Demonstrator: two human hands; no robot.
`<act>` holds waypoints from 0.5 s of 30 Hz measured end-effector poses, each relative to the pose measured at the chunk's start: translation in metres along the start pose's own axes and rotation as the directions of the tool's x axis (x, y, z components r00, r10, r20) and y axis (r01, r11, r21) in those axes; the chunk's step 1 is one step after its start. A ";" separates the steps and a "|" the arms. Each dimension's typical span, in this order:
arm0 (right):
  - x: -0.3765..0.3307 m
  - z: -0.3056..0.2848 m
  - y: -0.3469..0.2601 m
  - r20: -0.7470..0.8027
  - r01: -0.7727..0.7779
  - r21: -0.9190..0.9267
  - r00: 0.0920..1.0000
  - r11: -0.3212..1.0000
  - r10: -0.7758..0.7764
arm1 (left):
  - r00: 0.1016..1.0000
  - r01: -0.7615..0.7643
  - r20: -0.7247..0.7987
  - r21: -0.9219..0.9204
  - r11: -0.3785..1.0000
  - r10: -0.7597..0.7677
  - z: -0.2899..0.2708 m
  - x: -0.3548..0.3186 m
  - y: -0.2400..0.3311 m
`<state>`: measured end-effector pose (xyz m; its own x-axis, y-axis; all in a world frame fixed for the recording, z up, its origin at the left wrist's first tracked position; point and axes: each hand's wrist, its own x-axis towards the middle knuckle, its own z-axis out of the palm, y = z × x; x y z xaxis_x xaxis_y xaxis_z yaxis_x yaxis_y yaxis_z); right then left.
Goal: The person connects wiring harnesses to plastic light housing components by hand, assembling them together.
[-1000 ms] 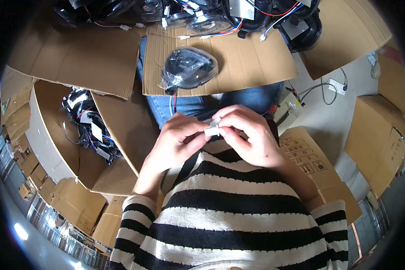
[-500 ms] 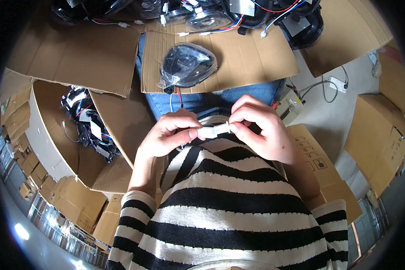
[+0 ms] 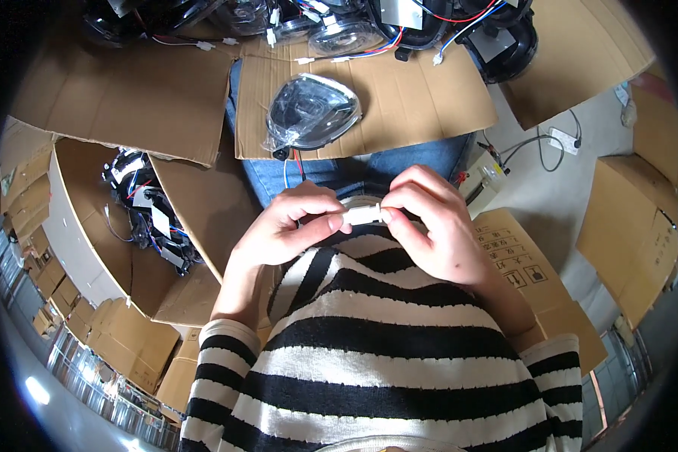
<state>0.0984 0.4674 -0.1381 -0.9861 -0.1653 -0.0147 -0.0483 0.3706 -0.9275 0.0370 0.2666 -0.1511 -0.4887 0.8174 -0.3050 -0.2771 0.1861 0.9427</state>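
In front of my striped shirt, a small white plastic wire connector [image 3: 364, 215] spans the gap between my hands. The thumb and fingers of my left hand [image 3: 290, 226] pinch its left end, while my right hand [image 3: 435, 226] pinches the right end. Just beyond lies a headlight [image 3: 314, 113] in clear plastic film, resting on a cardboard flap. Red and blue wires [image 3: 297, 167] run from it down behind my left hand; where they end is hidden.
More headlights [image 3: 346, 36] with loose wires and white plugs lie along the far edge. An open carton [image 3: 90, 218] at left holds further wired lamps. At right are a boxy device with clips [image 3: 486, 184], a power strip [image 3: 563, 141] and cartons [image 3: 633, 233].
The two white pieces between my fingers, slightly angled before, now line up as one straight connector. My hands have barely shifted.
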 end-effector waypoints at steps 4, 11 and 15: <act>-0.008 -0.025 -0.003 -0.059 -0.144 0.196 0.986 0.970 0.158 | 0.923 -0.174 -0.373 -0.177 0.969 0.097 -0.004 -0.026 0.014; -0.022 -0.039 0.002 -0.057 -0.257 0.167 0.961 0.952 0.270 | 0.215 -0.789 -0.791 0.205 0.579 0.573 -0.082 -0.175 0.117; -0.026 -0.027 0.003 0.014 -0.261 0.223 0.964 0.939 0.265 | -0.252 0.348 -0.446 0.786 0.511 0.859 -0.121 -0.258 0.125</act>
<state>0.1192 0.4978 -0.1305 -0.9614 -0.0740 -0.2650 0.2476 0.1875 -0.9506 0.0286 0.0130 0.0292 -0.4837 -0.2898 0.8259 0.3390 0.8079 0.4821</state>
